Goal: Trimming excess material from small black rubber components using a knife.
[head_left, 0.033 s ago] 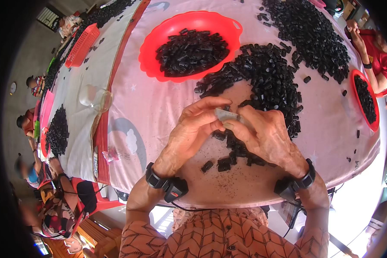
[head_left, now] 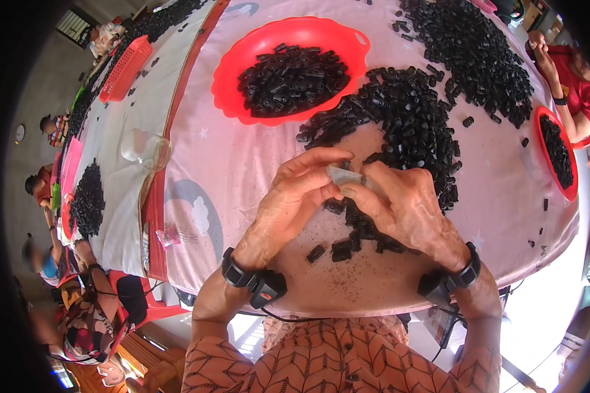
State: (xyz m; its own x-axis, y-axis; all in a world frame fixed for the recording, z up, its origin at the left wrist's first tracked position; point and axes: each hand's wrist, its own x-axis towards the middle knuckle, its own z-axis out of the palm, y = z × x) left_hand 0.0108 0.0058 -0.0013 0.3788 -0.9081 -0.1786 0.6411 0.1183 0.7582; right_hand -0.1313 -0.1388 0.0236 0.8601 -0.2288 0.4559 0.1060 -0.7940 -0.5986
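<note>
A small, flat grey piece with a dull, pale surface (head_left: 345, 175) is sitting between the two hands above the desk, its ends partly disappearing behind fingers. The right hand (head_left: 406, 196) is pinching it between thumb and forefinger in a closed grip. The left hand (head_left: 295, 190) is curling its fingertips around a small black piece (head_left: 345, 164), mostly hidden, its grip nearly closed. Beneath and beyond them, a loose heap of short black cylindrical pieces (head_left: 419, 124) is crowding the desk draped in pink patterned cloth (head_left: 255, 154). A red plastic bowl with a scalloped rim (head_left: 226, 92) is standing beyond the left hand, holding more pieces. Farther out, a clear rounded container (head_left: 152, 152) is resting leftward, and a smaller red bowl (head_left: 573, 188) is standing near the right edge.
</note>
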